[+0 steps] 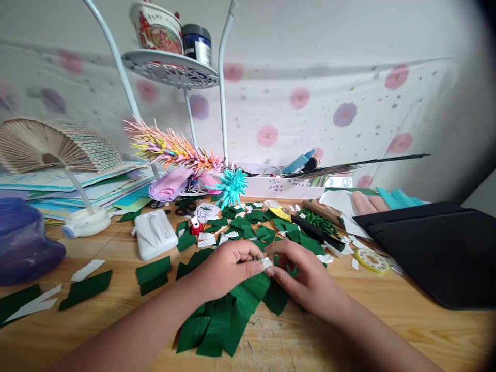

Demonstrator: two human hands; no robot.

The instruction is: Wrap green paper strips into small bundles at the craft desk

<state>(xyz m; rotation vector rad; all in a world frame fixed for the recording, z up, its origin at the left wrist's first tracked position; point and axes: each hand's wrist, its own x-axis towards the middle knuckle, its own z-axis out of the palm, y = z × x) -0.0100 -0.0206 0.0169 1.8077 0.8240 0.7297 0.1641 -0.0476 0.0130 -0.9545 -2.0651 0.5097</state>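
Observation:
My left hand [227, 266] and my right hand [304, 276] meet at the middle of the wooden table [387, 315]. Between their pinched fingertips is a small white scrap [266, 262], and I cannot make out exactly what it is. Both hands rest over a pile of dark green crepe paper strips [228, 315]. More green paper pieces [251, 227] and white paper bits lie scattered just beyond my fingers.
A white plastic box [155, 233], a teal spiky paper flower [231, 187], a pastel paper spike [170, 147], a purple container [23, 243], a fan on stacked paper [46, 147], a yellow tape roll [372, 260], a black folder [437, 248] and a white rack [170, 67] surround the hands.

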